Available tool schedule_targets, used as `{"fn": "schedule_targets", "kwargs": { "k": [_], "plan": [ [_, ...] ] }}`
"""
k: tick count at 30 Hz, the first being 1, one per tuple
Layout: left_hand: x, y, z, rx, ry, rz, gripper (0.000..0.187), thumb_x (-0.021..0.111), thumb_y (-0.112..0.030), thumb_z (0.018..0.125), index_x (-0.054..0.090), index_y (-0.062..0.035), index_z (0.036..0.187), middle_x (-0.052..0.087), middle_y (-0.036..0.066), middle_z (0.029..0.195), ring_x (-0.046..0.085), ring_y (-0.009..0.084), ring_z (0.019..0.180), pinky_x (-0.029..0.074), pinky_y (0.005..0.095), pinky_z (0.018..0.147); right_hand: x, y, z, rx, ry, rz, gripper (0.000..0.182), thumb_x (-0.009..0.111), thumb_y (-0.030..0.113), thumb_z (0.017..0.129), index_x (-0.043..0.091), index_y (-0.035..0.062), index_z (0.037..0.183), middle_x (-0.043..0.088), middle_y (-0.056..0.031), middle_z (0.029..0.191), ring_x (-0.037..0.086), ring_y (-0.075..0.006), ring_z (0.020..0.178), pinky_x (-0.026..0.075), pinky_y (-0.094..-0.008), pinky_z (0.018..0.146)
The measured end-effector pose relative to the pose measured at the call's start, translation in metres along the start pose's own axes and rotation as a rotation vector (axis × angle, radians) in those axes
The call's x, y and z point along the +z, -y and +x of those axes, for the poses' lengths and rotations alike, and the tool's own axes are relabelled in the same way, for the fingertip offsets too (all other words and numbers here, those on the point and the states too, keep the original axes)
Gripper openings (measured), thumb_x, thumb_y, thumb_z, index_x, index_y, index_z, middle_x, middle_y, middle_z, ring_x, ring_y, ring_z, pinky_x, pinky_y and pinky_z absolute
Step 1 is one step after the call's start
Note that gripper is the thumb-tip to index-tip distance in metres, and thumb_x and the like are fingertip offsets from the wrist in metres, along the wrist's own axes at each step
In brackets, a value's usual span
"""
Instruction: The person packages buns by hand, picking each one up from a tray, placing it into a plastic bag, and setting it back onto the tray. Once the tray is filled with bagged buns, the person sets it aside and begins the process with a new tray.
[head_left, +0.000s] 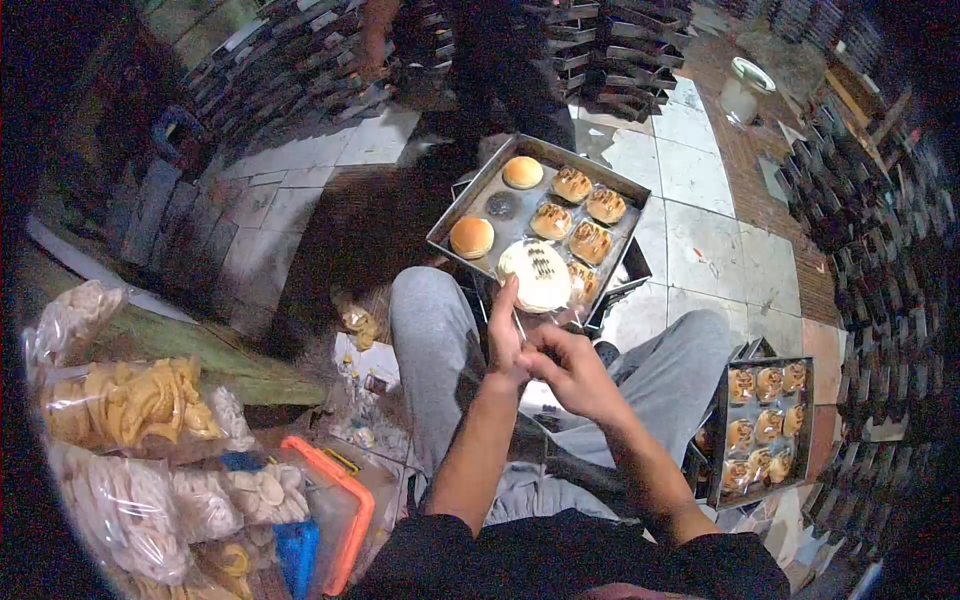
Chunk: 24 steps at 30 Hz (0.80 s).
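Note:
My left hand point(506, 335) is closed on a pale round bun point(536, 280) with rows of dark marks on its face. Clear plastic seems to wrap this bun, though its edge is hard to see. Just below, my right hand point(573, 372) has its fingers curled together against my left hand; what they pinch is hidden. The held bun is over the near corner of a metal tray point(470, 208). On that tray lie two plain golden buns, one of them the far bun point(522, 172), and several glossy wrapped buns point(590, 242) with brown marks.
A second tray point(722, 440) of wrapped buns stands at right. Plastic bags of yellowish pieces point(140, 400) and pale items point(125, 510) fill the left, beside an orange-edged box point(350, 520). Stacked dark trays point(615, 50) line the walls. Another person point(490, 70) stands ahead; a white bucket point(745, 92) is behind.

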<state>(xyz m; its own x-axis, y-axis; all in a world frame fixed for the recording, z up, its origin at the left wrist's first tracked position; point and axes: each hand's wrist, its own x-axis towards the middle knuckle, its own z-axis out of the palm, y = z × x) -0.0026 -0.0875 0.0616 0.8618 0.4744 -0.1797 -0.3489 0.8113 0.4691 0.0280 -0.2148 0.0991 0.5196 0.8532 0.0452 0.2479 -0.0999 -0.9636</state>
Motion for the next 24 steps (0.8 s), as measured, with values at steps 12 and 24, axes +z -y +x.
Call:
{"fn": "schedule_targets", "kwargs": {
  "k": [12, 24],
  "plan": [
    [-0.041, -0.095, -0.077, 0.148, -0.108, 0.526, 0.063, 0.039, -0.055, 0.107, 0.052, -0.0035, 0.14, 0.061, 0.017, 0.136, 0.067, 0.0293, 0.112, 0.056, 0.042, 0.08, 0.022, -0.003, 0.06, -0.397, -0.215, -0.081, 0.014, 0.072, 0.004, 0.088, 0.072, -0.0001, 0.102, 0.072, -0.0108, 0.093, 0.069, -0.0206, 0.086, 0.054, -0.0322, 0.078],
    [-0.042, -0.154, -0.055, 1.059, -0.048, 1.4, 0.008, 0.064, -0.008, 0.098, 0.067, -0.0026, 0.102, 0.068, 0.013, 0.105, 0.065, 0.0217, 0.091, 0.053, 0.0344, 0.081, 0.038, 0.063, 0.085, -0.694, -0.478, -0.361, 0.013, 0.08, 0.009, 0.081, 0.073, 0.0043, 0.091, 0.069, -0.0119, 0.092, 0.069, -0.0245, 0.08, 0.056, -0.0344, 0.069]
  ]
}}
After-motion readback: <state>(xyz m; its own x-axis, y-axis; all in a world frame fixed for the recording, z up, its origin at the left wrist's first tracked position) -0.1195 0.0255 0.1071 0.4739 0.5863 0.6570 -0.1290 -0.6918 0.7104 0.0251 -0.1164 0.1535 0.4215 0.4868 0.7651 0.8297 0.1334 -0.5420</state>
